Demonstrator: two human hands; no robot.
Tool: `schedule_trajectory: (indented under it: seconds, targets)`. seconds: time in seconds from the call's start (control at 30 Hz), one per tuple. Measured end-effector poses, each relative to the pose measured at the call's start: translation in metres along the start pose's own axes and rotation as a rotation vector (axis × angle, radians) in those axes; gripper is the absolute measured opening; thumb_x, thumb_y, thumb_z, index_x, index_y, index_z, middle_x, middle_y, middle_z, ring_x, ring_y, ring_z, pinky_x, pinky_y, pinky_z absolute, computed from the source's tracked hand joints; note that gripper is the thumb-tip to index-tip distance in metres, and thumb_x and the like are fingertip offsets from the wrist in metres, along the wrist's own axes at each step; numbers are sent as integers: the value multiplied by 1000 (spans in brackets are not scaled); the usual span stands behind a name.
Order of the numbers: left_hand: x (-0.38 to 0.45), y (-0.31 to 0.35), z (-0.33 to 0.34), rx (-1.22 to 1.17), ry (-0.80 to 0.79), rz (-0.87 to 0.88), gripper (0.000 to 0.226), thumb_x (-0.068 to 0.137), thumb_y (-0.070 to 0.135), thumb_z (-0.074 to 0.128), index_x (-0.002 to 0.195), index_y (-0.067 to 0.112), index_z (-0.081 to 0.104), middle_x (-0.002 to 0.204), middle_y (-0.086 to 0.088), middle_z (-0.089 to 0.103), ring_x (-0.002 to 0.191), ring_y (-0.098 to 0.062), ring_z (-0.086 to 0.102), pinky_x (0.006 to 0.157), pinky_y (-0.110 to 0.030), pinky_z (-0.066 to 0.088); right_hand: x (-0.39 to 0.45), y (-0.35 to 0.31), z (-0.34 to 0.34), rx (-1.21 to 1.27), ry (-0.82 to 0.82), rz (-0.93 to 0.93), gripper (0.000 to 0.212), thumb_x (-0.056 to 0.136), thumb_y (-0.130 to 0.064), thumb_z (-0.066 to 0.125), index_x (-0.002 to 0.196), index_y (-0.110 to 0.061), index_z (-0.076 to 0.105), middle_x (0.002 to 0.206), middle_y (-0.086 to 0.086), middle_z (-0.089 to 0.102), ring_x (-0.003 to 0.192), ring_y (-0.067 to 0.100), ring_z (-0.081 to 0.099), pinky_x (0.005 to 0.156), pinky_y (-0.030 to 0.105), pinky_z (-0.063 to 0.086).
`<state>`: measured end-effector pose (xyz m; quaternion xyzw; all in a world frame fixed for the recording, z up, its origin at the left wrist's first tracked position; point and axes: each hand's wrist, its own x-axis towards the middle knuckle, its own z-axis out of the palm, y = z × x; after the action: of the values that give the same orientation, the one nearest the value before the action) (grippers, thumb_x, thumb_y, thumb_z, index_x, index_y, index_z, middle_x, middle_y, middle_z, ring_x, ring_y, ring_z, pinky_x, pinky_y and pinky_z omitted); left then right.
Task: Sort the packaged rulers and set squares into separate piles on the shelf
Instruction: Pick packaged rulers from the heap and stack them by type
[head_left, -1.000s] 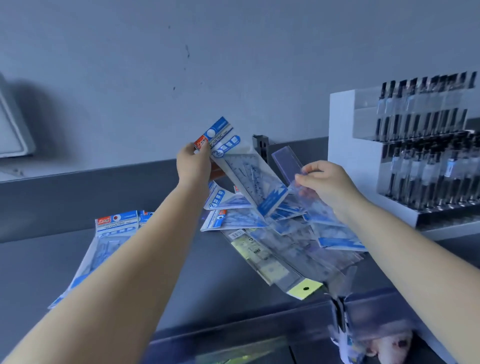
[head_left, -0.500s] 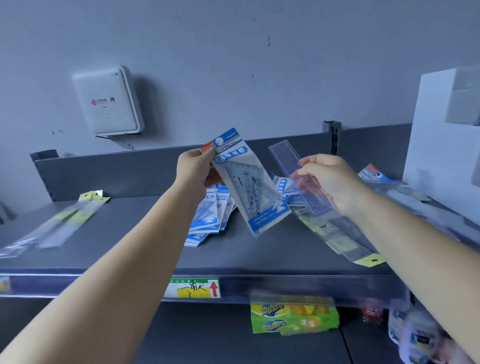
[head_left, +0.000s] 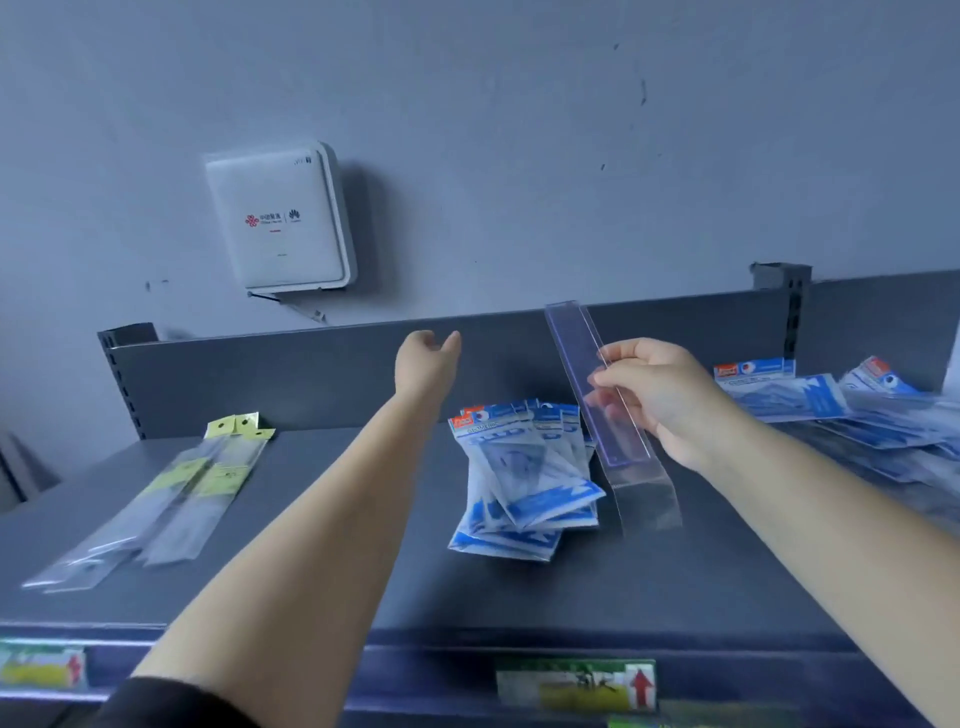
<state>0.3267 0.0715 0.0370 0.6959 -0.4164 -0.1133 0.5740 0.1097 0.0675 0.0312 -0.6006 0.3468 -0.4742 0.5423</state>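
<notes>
My right hand (head_left: 660, 395) pinches a clear packaged ruler (head_left: 597, 400), tilted upright above the grey shelf (head_left: 363, 561). My left hand (head_left: 423, 358) hovers empty near the shelf's back panel, fingers relaxed. Just below and to its right lies a pile of blue-and-white packaged set squares (head_left: 524, 478). At the shelf's left lies a pile of clear ruler packs with yellow header tags (head_left: 171, 493). A mixed heap of packs (head_left: 841, 410) sits at the far right.
A white router box (head_left: 280, 215) hangs on the wall above the shelf's back panel (head_left: 260, 374). Price labels (head_left: 576, 683) line the shelf's front edge. An upright post (head_left: 784, 306) stands at the back right.
My left hand has let go of the set square pack, which now lies on the blue pile. The view has swung left. My right hand still holds the clear ruler.
</notes>
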Motion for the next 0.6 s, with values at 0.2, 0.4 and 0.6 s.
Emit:
schedule_trajectory:
  seconds: [0.2, 0.4, 0.6]
  targets:
    - [26, -32, -64, 248, -122, 137, 32, 90, 22, 54, 120, 14, 58, 109, -1, 63, 89, -19, 58, 73, -26, 44, 19, 5, 87, -90, -24, 20, 21, 86, 5, 55, 104, -7, 53, 78, 6, 61, 62, 14, 62, 58, 24, 48]
    - [40, -69, -173, 589, -92, 202, 25, 88, 21, 53, 112, 19, 61, 93, 7, 56, 84, -20, 57, 77, -29, 46, 22, 5, 202, -69, -157, 96, 30, 87, 5, 54, 116, -2, 50, 75, 11, 61, 64, 15, 62, 57, 22, 51]
    - [43, -113, -264, 723, -34, 192, 25, 87, 18, 52, 109, 19, 62, 102, 3, 63, 87, -18, 54, 76, -28, 46, 17, 9, 306, -6, -245, 149, 32, 88, 5, 54, 119, 0, 49, 71, 14, 62, 60, 17, 56, 63, 23, 50]
